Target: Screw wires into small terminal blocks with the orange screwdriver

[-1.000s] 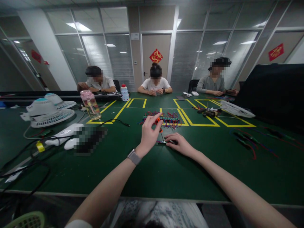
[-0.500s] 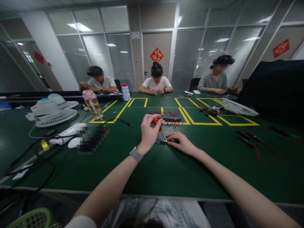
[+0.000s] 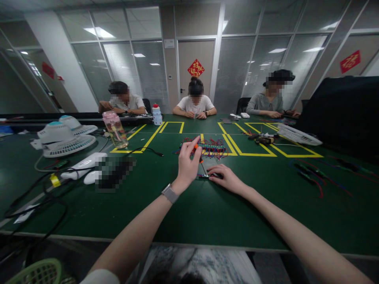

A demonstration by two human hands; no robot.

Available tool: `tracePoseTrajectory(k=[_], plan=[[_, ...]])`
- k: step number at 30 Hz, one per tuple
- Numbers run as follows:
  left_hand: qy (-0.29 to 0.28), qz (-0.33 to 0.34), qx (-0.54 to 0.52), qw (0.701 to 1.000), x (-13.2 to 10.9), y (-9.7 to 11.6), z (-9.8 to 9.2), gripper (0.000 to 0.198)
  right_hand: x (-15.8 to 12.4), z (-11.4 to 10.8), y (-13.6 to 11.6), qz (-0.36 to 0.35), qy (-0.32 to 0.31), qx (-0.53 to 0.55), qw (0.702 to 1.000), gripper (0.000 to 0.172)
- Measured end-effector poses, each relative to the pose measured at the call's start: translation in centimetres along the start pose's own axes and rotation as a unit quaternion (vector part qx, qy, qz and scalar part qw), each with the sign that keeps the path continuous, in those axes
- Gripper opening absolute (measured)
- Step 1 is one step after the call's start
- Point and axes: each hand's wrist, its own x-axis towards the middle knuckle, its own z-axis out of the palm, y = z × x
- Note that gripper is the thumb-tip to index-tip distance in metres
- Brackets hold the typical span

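My left hand [image 3: 189, 159], with a watch on its wrist, is closed round the orange handle of a screwdriver [image 3: 201, 161]. The screwdriver stands tilted, its shaft reaching down to a small circuit board [image 3: 203, 176] on the green table. My right hand [image 3: 223, 176] rests low on the table with its fingers closed on the right end of that board. Just beyond both hands lies a row of small boards [image 3: 213, 147] with many red and blue wires, partly hidden by my left hand.
Wired boards [image 3: 308, 171] lie to the right, pliers [image 3: 263, 139] and a white rack [image 3: 299, 135] behind them. At left are white fans [image 3: 66, 140], a pink-lidded bottle [image 3: 116, 130], cables and a power strip [image 3: 84, 165]. Three people sit across the table [image 3: 177, 221].
The fingers of my left hand have shifted on the screwdriver handle, with the index finger now pointing up more. My right hand and the small board have stayed in place.
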Motion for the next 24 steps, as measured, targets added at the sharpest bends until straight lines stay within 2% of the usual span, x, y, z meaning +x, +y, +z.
tracePoseTrajectory(k=[4, 9, 15, 19, 24], plan=[[-0.005, -0.009, -0.037, 0.999, 0.07, -0.43, 0.23, 0.037, -0.02, 0.0, 0.11, -0.003, -0.002, -0.003, 1.0, 0.014], [0.012, 0.003, 0.009, 1.0, 0.15, -0.33, 0.15, 0.03, -0.02, -0.05, 0.02, -0.003, -0.004, 0.002, 1.0, 0.014], [-0.015, 0.004, -0.038, 0.999, 0.13, -0.25, 0.16, 0.035, -0.06, -0.01, 0.02, 0.0, 0.0, 0.003, 1.0, 0.015], [0.004, 0.008, 0.013, 1.0, 0.15, 0.05, -0.07, 0.026, -0.05, 0.0, 0.05, 0.002, -0.002, 0.003, 1.0, 0.015], [0.009, 0.006, 0.028, 1.0, 0.29, 0.17, -0.16, 0.033, -0.04, -0.08, 0.0, 0.001, -0.002, 0.002, 1.0, 0.015]])
